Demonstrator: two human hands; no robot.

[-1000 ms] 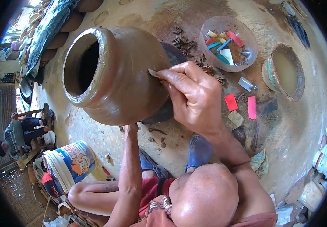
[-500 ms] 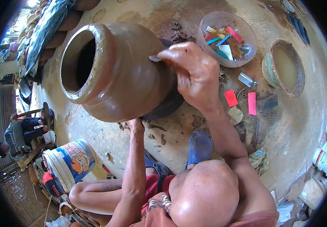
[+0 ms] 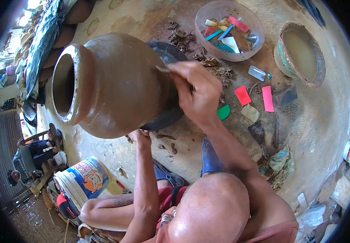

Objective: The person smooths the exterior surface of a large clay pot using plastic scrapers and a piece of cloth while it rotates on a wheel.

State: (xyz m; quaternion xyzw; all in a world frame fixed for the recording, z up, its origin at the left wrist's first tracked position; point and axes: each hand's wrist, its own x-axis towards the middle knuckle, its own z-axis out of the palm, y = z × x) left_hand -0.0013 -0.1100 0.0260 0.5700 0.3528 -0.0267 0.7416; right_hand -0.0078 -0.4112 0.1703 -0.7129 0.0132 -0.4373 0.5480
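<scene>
A large wet brown clay pot (image 3: 120,83) with a thick rim and wide mouth stands on a dark round turntable (image 3: 163,50). My right hand (image 3: 199,89) is closed in a pinch on a small thin grey scraper (image 3: 162,69), which meets the pot's side on the right. My left hand (image 3: 141,137) is low beside the near edge of the pot and turntable. Its fingers are mostly hidden beneath them, so its grip does not show.
Right of the turntable are clay scraps (image 3: 219,75), a clear tub (image 3: 250,54) of small tools, a bowl (image 3: 300,56) of murky water, coloured plastic pieces (image 3: 242,96) and a cloth (image 3: 280,164). A white bucket (image 3: 82,178) stands near left; another person (image 3: 29,158) sits farther left.
The view has shifted, showing more of the turntable and a green plastic piece. My right hand stays pinched on the scraper against the pot; the left hand remains low by the turntable.
</scene>
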